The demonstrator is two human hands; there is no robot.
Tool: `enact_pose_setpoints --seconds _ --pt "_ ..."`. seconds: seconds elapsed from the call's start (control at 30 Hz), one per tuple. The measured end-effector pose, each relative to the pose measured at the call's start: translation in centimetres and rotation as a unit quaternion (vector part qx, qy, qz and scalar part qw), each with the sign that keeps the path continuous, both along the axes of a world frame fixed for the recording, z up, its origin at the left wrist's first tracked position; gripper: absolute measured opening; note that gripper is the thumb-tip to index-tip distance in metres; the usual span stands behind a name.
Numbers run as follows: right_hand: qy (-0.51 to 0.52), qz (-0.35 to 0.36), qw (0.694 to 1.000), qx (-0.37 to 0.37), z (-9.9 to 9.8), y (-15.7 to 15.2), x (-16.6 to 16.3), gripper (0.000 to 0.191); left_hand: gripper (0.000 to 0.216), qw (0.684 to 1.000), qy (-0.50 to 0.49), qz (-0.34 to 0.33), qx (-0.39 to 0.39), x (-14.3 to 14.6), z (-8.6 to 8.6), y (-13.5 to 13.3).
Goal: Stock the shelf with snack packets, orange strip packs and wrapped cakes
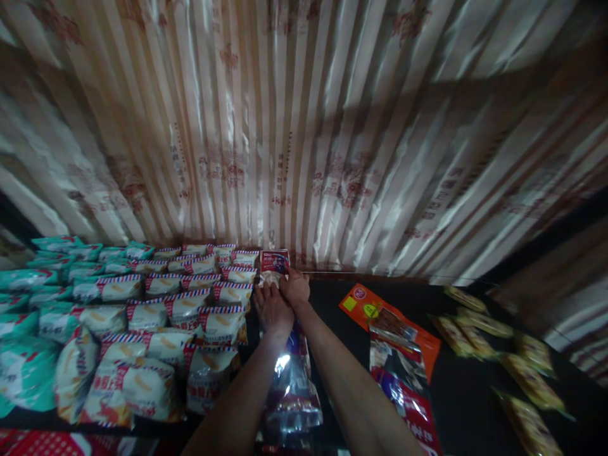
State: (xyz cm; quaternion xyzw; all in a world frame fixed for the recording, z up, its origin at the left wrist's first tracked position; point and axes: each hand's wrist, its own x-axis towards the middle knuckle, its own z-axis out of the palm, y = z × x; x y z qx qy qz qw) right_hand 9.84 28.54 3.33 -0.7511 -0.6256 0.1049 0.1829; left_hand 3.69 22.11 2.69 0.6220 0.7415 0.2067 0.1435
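A small red snack packet [274, 261] with a pale lower part lies at the back of the dark shelf, against the striped sheeting. My left hand [273, 311] rests on its lower part, palm down with fingers stretched out. Beside it, my right hand [295, 286] has its fingers bent over the packet's right edge; the thumb and the underside of the grip are hidden. Between my forearms lies a shiny blue and red packet [293, 396], partly covered by my wrists.
Rows of white snack bags [183, 310] stand close on the left, with teal bags [28, 364] beyond. To the right lie an orange packet [354, 304], a dark red packet [403, 380] overlapping it, and several yellow-wrapped snacks [527, 380]. Striped sheeting [304, 126] hangs behind.
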Motion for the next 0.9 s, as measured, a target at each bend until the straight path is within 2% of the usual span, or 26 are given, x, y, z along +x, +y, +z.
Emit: enact_pose_setpoints --seconds 0.2,0.5,0.9 --pt "0.008 -0.005 1.000 0.011 0.1 0.2 0.0 0.037 0.049 1.000 0.006 0.000 -0.013 0.0 0.5 0.2" --pt "0.023 0.000 0.999 0.025 -0.4 0.4 0.5 0.036 0.049 0.999 0.032 -0.021 -0.002 0.1 -0.5 1.0" --pt "0.043 0.002 0.996 0.072 -0.5 -0.5 1.0 0.032 0.048 0.998 0.032 -0.040 0.026 -0.2 0.1 1.0"
